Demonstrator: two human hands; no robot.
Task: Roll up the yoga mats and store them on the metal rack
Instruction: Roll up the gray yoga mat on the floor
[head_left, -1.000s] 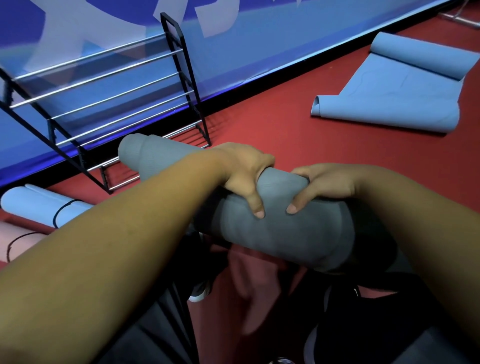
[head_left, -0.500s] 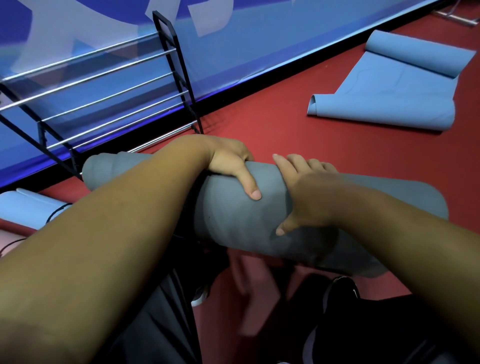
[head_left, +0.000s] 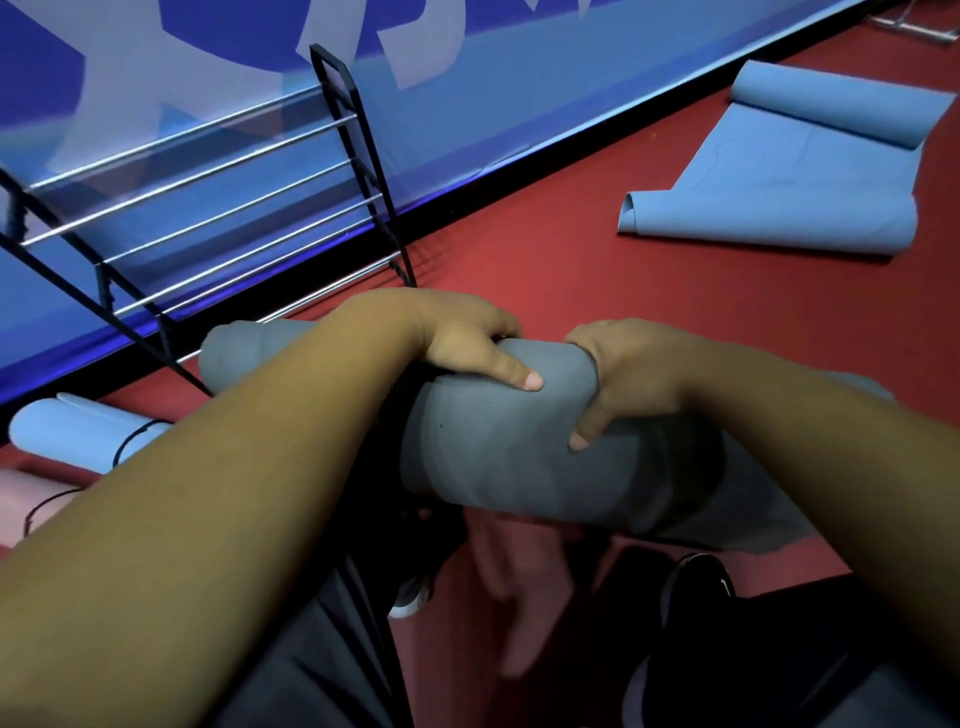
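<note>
A thick grey yoga mat roll (head_left: 498, 457) lies across the middle of the view, above the red floor and my legs. My left hand (head_left: 462, 343) grips its top, thumb pressed on the near side. Beside it, my right hand (head_left: 628, 379) wraps over the roll with the thumb underneath. The black metal rack (head_left: 363, 156) with chrome bars stands at the upper left against the blue wall, its bars bare. A light blue mat (head_left: 789, 192), curled at both ends, lies on the floor at the upper right.
A rolled light blue mat (head_left: 72, 431) tied with a black cord lies at the left under the rack's edge, a pink one (head_left: 26, 504) beside it. My black shoes (head_left: 696, 582) and dark trousers fill the bottom. Red floor (head_left: 545, 260) stretches between rack and blue mat.
My right hand shifted from lying over the roll with fingers stretched forward to gripping it, thumb under. The roll turned and its left end moved right, nearer the rack's foot.
</note>
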